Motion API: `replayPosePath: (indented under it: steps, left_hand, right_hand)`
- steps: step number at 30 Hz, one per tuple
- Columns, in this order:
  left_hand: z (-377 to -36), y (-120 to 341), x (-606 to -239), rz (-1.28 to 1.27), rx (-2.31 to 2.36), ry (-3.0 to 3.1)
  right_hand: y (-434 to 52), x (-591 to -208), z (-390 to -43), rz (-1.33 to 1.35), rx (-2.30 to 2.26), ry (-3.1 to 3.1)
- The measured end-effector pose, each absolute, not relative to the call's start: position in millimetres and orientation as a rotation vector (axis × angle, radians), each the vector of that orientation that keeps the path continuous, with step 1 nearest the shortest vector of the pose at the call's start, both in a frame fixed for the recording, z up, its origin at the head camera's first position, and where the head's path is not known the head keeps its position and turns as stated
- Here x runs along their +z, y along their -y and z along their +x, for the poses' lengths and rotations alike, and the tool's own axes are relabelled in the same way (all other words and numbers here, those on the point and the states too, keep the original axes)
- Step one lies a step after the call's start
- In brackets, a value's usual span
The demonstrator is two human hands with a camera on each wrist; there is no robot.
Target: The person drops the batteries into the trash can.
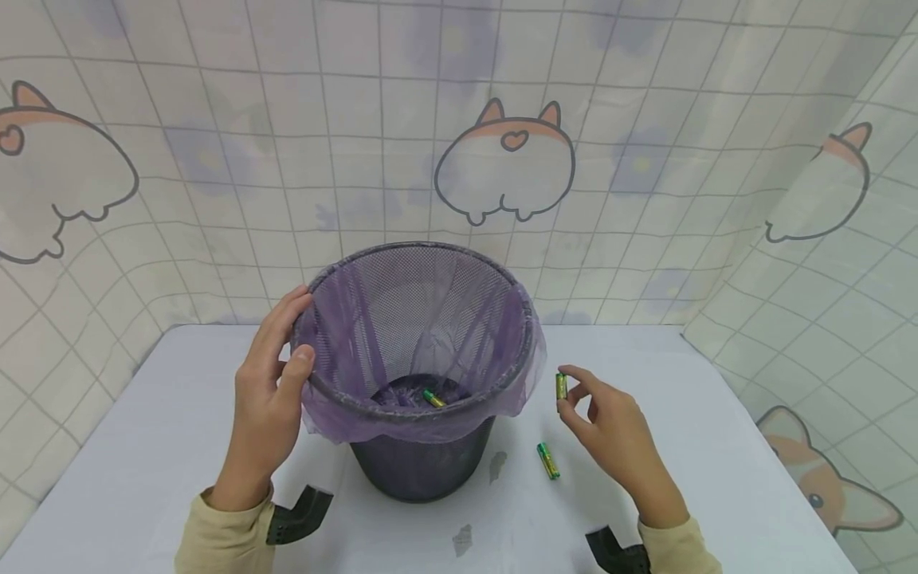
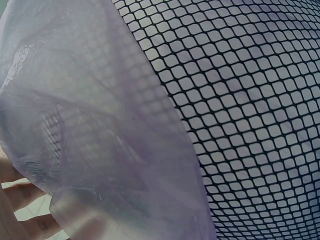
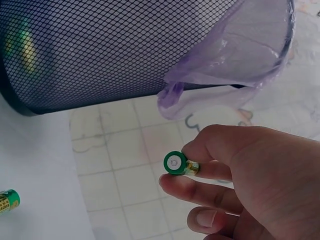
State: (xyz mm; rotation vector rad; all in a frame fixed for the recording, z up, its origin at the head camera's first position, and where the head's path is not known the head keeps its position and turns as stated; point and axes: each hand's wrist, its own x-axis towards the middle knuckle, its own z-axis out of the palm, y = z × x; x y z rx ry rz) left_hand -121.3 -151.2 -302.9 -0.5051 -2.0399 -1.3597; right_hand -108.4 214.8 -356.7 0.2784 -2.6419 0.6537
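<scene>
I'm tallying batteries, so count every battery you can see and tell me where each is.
3. One battery is pinched in the right hand, one battery lies on the table, one battery sits inside the bin. The bag's folds may hide others.

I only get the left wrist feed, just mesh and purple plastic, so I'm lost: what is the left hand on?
Observer: The left hand holds the rim of a black mesh wastebasket lined with a purple bag.
Operator: And the right hand?
Observer: The right hand pinches a green and gold battery beside the wastebasket, outside the rim.
Operator: Any batteries elsewhere?
Observer: One lies inside on the basket bottom; another lies on the white table near the right hand.
</scene>
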Motion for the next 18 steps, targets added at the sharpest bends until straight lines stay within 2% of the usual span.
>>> replayPosePath:
  steps: [18]
  left_hand:
    - [-121.8,151.0,-302.8,-0.507,-1.364,2.033]
  right_hand:
    - [-213.4,-343.1,-99.9,0.337,0.666,2.542]
